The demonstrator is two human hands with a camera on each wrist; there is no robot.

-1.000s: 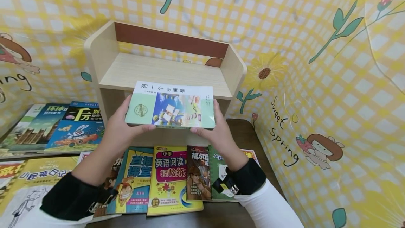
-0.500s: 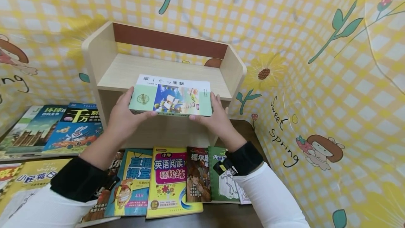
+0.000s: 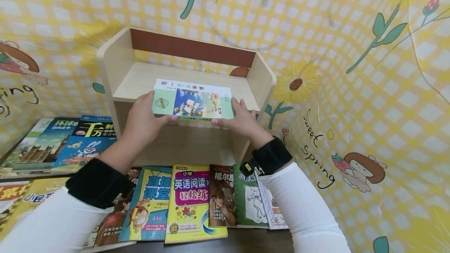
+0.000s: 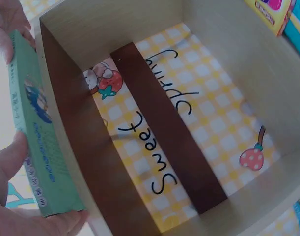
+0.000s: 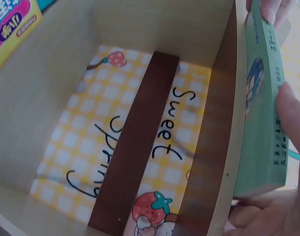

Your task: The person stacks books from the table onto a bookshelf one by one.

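A green-and-white book (image 3: 193, 102) with a blue picture on its cover lies nearly flat between my hands, at the front edge of the upper shelf of a small wooden bookshelf (image 3: 117, 63). My left hand (image 3: 144, 118) grips its left end, thumb along the near edge. My right hand (image 3: 242, 120) grips the right end in the same way. Both wrist views show the book's spine (image 4: 27, 147) facing out beside the shelf board, and the lower compartment (image 5: 115, 132) with a brown bar across its back. Some fingers are hidden under the book.
In front of the shelf several books lie in a row on the dark table (image 3: 242, 241), among them a yellow workbook (image 3: 191, 206) and a green book (image 3: 251, 202). More books (image 3: 84, 143) lie to the left. Yellow checked cloth (image 3: 351, 100) covers the walls.
Both hands have carried the book forward, away from me, from in front of the shelf to over the upper shelf's front edge. The grip looks the same.
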